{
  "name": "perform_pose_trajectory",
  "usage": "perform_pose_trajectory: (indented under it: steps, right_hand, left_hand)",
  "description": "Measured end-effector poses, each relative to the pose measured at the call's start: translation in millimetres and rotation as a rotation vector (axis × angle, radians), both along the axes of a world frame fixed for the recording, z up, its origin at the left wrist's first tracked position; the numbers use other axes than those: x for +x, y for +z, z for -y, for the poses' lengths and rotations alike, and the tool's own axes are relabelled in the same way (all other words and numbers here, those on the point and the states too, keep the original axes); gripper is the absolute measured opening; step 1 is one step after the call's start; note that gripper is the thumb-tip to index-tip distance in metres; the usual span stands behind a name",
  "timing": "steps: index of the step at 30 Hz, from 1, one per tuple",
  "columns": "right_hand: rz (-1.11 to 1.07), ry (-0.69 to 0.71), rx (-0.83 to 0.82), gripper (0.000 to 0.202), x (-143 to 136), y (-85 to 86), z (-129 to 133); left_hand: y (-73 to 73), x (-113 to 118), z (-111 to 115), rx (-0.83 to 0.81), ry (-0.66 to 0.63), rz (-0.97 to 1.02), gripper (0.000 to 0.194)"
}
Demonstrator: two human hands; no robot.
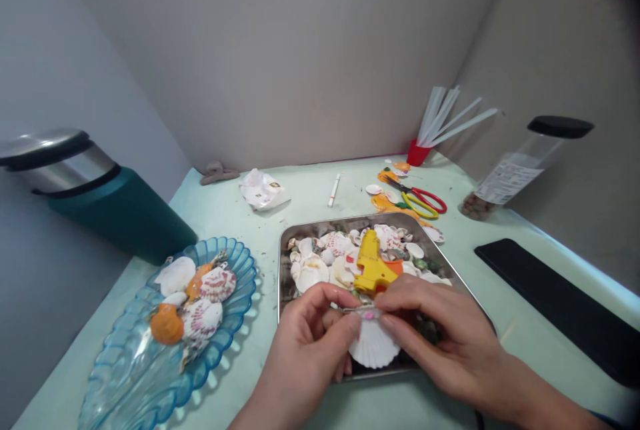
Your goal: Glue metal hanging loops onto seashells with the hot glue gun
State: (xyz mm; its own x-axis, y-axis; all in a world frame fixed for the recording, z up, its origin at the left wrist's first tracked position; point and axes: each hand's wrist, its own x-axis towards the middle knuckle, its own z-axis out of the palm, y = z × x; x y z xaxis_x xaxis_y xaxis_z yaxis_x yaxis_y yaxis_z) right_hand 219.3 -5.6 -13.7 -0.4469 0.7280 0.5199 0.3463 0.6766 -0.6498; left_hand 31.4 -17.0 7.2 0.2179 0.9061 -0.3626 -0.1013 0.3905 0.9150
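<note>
A white scallop shell (374, 345) is held between both hands over the near edge of a metal tray (281, 283). My left hand (313, 337) pinches its upper left edge with thumb and fingers. On the opposite side, my right hand (445, 337) is closed on the shell's upper right edge. A small pink spot shows near the shell's top, between the fingertips. Just beyond the fingers, a yellow glue gun (371, 263) with an orange trigger lies on the many shells (311, 273) in the tray.
At left stand a blue scalloped dish (125, 377) of shells and a green bottle (125, 217). Scissors (420, 200), a white pen (334, 190) and crumpled wrapping (263, 190) lie behind. Rightward are a red cup (418, 153) of glue sticks, a jar (515, 173) and a black slab (555, 307).
</note>
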Motion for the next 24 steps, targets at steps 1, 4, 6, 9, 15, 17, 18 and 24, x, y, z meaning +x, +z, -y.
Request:
perform_pose_trajectory:
  steps: [1,4,6,9,15,17,18,24]
  right_hand:
    - [0.003,-0.001,-0.001,0.017,0.1,0.2,0.2]
    - [0.007,-0.010,-0.003,0.016,0.4,0.7,1.2]
    - [-0.005,-0.018,0.005,0.017,0.5,0.9,1.7]
    - [-0.030,-0.064,0.031,0.018,0.6,0.9,1.6]
    - [-0.028,-0.059,0.006,0.017,1.3,0.4,-0.1]
    - [-0.026,-0.019,-0.010,0.016,1.5,0.1,-0.6]
    - [-0.024,-0.006,-0.014,0.016,1.7,-0.1,-0.6]
    - [0.004,-0.011,-0.013,0.017,3.2,-0.5,1.0]
  left_hand:
    - [-0.2,0.2,0.0,-0.002,0.002,0.000,0.034]
    - [-1.9,1.4,-0.1,0.001,-0.002,0.002,0.035]
    - [-3.5,1.8,-0.2,0.009,-0.013,0.010,0.037]
    - [-5.4,2.1,-0.2,0.037,-0.031,0.015,0.040]
    - [-5.9,3.9,1.2,0.054,-0.038,-0.017,0.039]
    - [-5.4,4.4,1.8,0.044,-0.023,-0.005,0.040]
    - [-4.8,4.5,2.0,0.042,-0.012,-0.005,0.041]
    - [0.6,5.4,1.5,0.016,0.056,-0.007,0.039]
